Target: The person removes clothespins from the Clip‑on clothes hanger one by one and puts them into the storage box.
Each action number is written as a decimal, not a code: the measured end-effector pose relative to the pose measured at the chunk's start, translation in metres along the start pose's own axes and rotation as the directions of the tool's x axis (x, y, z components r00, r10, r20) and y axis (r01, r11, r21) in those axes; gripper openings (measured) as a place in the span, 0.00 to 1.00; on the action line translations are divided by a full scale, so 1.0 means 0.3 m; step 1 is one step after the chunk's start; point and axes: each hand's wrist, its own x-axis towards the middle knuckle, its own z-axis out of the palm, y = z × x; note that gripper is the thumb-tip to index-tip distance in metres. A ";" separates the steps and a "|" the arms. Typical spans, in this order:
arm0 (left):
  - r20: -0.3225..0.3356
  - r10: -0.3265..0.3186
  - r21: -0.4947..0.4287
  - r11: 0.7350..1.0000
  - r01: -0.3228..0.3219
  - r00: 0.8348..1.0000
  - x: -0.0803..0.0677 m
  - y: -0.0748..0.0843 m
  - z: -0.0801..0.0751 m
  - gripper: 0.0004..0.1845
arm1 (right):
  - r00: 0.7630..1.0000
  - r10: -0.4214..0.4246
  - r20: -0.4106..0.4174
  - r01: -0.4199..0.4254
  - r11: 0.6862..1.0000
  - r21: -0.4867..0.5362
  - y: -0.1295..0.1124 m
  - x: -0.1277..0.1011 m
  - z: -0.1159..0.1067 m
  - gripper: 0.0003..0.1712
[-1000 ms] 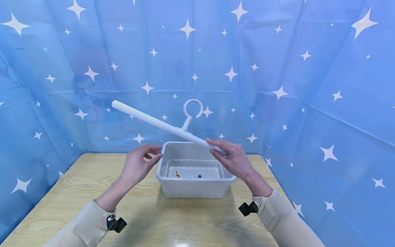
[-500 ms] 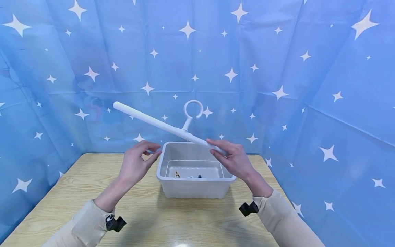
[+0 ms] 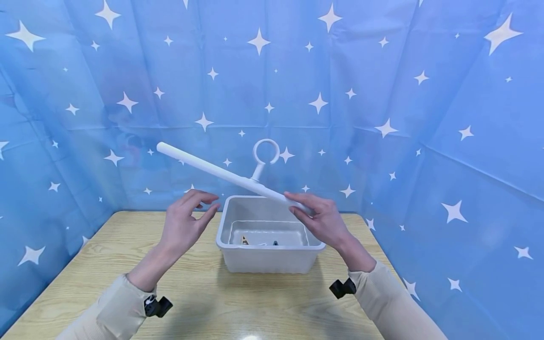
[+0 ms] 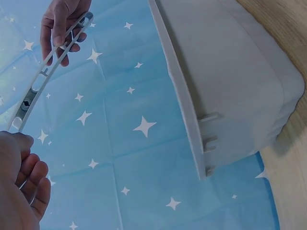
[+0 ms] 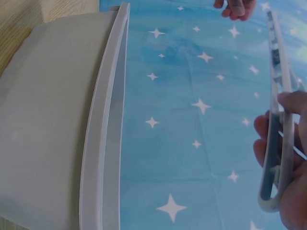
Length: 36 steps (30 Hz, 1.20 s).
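Note:
Over the grey bin my right hand (image 3: pixel 323 219) grips one end of a white clothes hanger (image 3: pixel 212 167), thumb below and fingers above. The straight bar slopes up to the left, and its open ring-shaped hook points upward. In the right wrist view, the ribbed hollow underside of the hanger (image 5: pixel 276 143) shows between thumb and fingers. My left hand (image 3: pixel 180 222) is held to the left of the bin, fingers loosely bent, with a gap between thumb and forefinger and nothing in it. The hanger's raised end hangs above that hand, apart from it in the head view.
The grey plastic bin (image 3: pixel 267 259) stands on the wooden table (image 3: pixel 263 307). A few small items, one of them yellowish (image 3: pixel 244 240), lie inside at its front wall. A blue curtain (image 3: pixel 272 85) with white stars surrounds the table's back and sides.
My left hand has drawn slightly left and up, away from the bin's rim, its thumb and forefinger spreading. The right hand and hanger have stayed almost still.

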 end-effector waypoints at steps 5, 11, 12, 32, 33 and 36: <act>-0.025 0.055 0.003 0.998 -0.055 0.998 0.009 0.003 -0.014 0.11 | 1.000 0.004 0.009 -0.004 1.000 -0.010 -0.004 -0.002 -0.001 0.25; -0.056 0.102 0.009 0.995 -0.102 0.993 0.020 0.009 -0.024 0.12 | 1.000 0.016 0.018 -0.015 1.000 -0.014 -0.001 -0.006 0.002 0.25; -0.068 0.116 0.010 0.993 -0.115 0.991 0.023 0.009 -0.024 0.13 | 1.000 0.017 0.019 -0.017 1.000 -0.013 -0.001 -0.006 0.002 0.25; -0.239 0.331 0.140 0.942 -0.305 0.913 0.072 0.004 -0.043 0.11 | 0.997 0.036 0.063 -0.036 0.999 -0.001 0.003 -0.014 0.006 0.24; -0.236 0.341 0.154 0.938 -0.312 0.910 0.073 0.003 -0.042 0.11 | 0.997 0.036 0.066 -0.036 0.999 0.005 0.003 -0.015 0.006 0.24; -0.215 0.367 0.199 0.924 -0.327 0.905 0.075 -0.003 -0.043 0.12 | 0.996 0.041 0.081 -0.042 0.999 0.009 0.001 -0.015 0.004 0.24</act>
